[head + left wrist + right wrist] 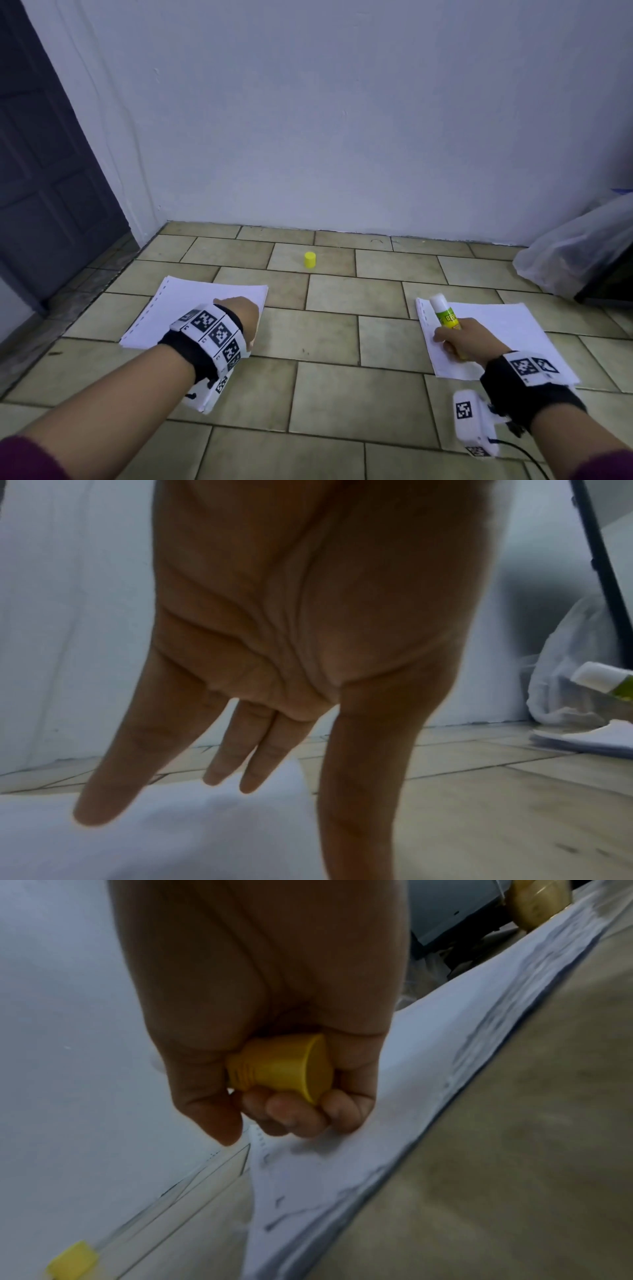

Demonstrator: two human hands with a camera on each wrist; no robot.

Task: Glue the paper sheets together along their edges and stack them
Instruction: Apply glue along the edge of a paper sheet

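Note:
Two piles of white paper lie on the tiled floor. My left hand [239,317] hovers over the left pile [178,308] with straight fingers [103,791] pointing down at the paper [171,831], holding nothing. My right hand [455,339] grips an uncapped yellow-green glue stick [445,313], white tip up, above the left edge of the right pile [496,325]. In the right wrist view the fingers [291,1118] curl round the stick's yellow base [284,1066] above the paper [342,1177]. The yellow cap [310,259] stands apart near the wall.
A white wall runs along the back, and a dark door [41,171] stands at the left. A clear plastic bag [575,250] lies against something dark at the right. Bare tiles [335,325] separate the two piles.

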